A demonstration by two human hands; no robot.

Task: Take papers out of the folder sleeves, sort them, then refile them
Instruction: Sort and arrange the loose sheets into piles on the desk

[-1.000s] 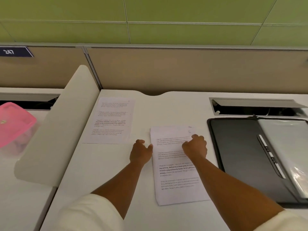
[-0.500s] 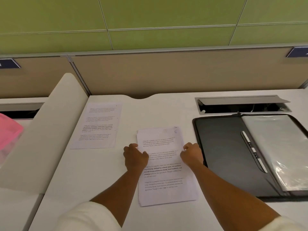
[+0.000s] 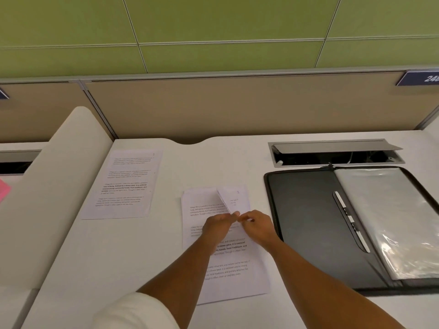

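Your white worktop (image 3: pixel 147 245) runs from the tan partition down to you, with a pale curved divider (image 3: pixel 54 186) along its left side. At the far right an open cable hatch (image 3: pixel 332 154) is set into it, dark inside with cords just visible.

Right of centre lies the folder (image 3: pixel 306 222), a black zip case spread open flat. Its left half is a bare dark panel. Its right half holds a stack of clear sleeves (image 3: pixel 389 217), glossy and rumpled at the near end; you cannot tell whether any paper is left in them. A slim clip bar (image 3: pixel 351 222) runs down the spine between the two halves.

Two lots of paper are out on the worktop. One printed sheet (image 3: pixel 126 184) lies flat at the left, well apart from the folder. The pile (image 3: pixel 228 269) lies in front of you, just beside the folder's left edge, with your forearms across it.

Your left hand (image 3: pixel 217 225) and right hand (image 3: pixel 257 225) meet over the upper part of the pile, fingers curled and fingertips nearly touching. Between them they pinch the top sheet (image 3: pixel 234 198), whose right side is folded up off the pile, showing the page beneath.
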